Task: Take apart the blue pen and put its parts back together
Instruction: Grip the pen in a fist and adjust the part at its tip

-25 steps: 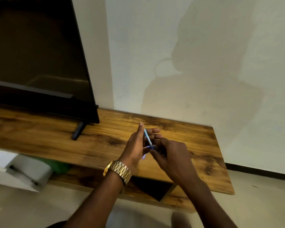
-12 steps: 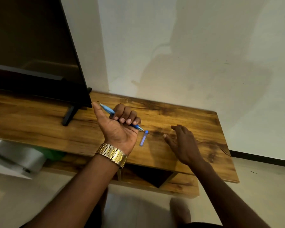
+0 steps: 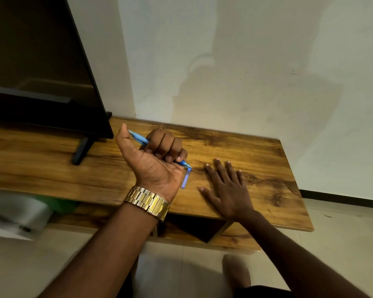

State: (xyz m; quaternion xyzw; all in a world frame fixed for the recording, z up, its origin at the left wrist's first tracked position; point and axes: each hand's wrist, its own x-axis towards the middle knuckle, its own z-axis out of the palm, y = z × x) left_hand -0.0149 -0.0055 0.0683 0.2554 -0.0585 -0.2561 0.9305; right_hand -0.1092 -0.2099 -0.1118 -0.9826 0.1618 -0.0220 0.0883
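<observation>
Presently, at far left, a dark television (image 3: 41,67) stands on the wooden surface (image 3: 256,151), its foot planted near the back edge. Next to the right, the left hand (image 3: 157,160), palm turned upward and wearing a gold wristwatch (image 3: 148,202), is curled into a fist clamped around the blue pen barrel (image 3: 139,139); one end of the barrel projects beside the thumb, and the other end emerges below the little finger, close to the surface. Just beside that lower end a small pale-blue pen cap (image 3: 185,179) lies flat on the surface, detached; whether the barrel end touches it cannot be determined. Further right, the right hand (image 3: 226,188) rests palm down with fingers spread flat on the wood, holding nothing, near the cap but apart from it. Assessment: disassembly appears begun, with one piece off and the main body not yet opened. Both parts look like light, rigid, smooth plastic, liable to roll or slip under loose contact and unlikely to tolerate bending. The barrel is best held mid-length in the fist, as now, leaving an end free for a fingertip pinch. The cap is best pinched across its narrow sides, since it is small and could skid along the polished wood.
</observation>
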